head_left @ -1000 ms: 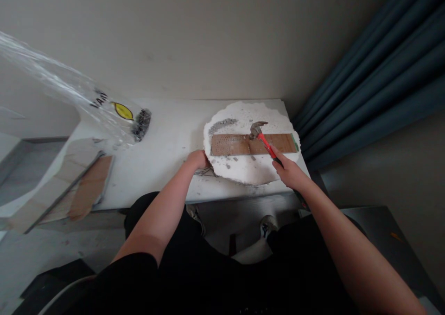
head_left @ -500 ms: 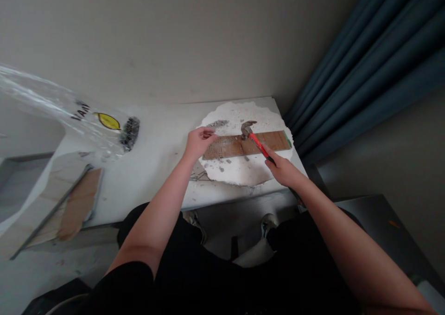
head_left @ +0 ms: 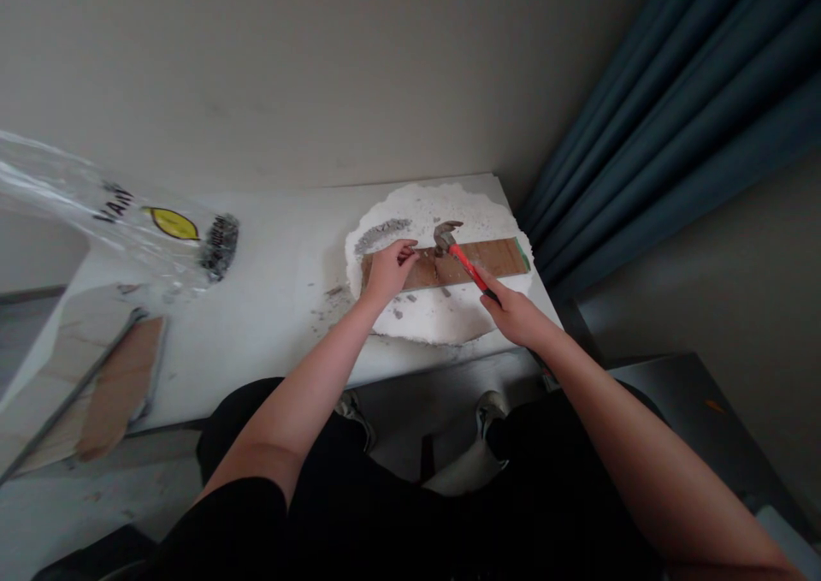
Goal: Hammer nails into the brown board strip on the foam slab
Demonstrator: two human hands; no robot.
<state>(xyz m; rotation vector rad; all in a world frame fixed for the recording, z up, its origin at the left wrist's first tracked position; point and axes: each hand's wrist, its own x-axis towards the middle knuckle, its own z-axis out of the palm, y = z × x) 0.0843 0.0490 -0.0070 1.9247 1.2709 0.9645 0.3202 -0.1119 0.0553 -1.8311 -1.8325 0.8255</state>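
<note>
A: We grip the hammer in our right hand, head resting on the wooden board. Left hand pinches something tiny on the board, probably steadying it; can't tell what.

B: Board lies on the white foam pad, near the worktop right edge, curtain close. Open room left, up to the plastic bag.
</note>
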